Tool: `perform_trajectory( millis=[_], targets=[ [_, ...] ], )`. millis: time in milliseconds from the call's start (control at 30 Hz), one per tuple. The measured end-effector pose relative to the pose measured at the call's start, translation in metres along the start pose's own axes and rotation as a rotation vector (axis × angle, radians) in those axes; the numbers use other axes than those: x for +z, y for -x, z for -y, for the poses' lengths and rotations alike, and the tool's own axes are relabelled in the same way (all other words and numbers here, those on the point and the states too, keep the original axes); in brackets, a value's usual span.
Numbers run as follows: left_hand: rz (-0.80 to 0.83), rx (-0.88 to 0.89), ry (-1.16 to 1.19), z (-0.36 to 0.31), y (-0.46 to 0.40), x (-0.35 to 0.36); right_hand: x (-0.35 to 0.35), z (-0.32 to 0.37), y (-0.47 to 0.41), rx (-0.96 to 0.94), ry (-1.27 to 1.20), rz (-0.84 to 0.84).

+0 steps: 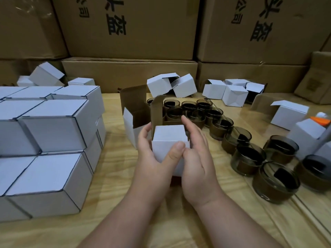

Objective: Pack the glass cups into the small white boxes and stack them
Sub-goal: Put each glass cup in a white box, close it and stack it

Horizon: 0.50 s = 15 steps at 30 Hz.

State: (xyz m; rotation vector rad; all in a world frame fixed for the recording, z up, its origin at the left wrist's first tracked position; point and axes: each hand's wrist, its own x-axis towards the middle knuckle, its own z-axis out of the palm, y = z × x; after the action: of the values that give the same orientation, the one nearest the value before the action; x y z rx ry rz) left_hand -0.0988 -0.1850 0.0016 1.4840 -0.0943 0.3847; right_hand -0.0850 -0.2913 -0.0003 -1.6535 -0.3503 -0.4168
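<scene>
The pale wooden table (114, 176) carries stacked white boxes (50, 140), loose boxes (231, 92) and glass cups (275, 181).

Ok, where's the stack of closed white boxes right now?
The stack sits on the left side of the wooden table in the head view, left of the hands and the held box, below the brown cartons.

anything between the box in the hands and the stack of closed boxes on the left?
Head view: only bare wooden tabletop between the held white box and the stack of closed boxes. The open-flapped box sits further back, off that line.
</scene>
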Motion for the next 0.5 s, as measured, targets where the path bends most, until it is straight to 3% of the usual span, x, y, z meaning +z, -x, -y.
perform_trajectory(
  millis=[500],
  targets=[
    [-0.091,-0.029,-0.137,0.0090,0.0014,0.0037,-0.0027,0.0020,-0.0053,-0.049,0.012,-0.331]
  ],
)
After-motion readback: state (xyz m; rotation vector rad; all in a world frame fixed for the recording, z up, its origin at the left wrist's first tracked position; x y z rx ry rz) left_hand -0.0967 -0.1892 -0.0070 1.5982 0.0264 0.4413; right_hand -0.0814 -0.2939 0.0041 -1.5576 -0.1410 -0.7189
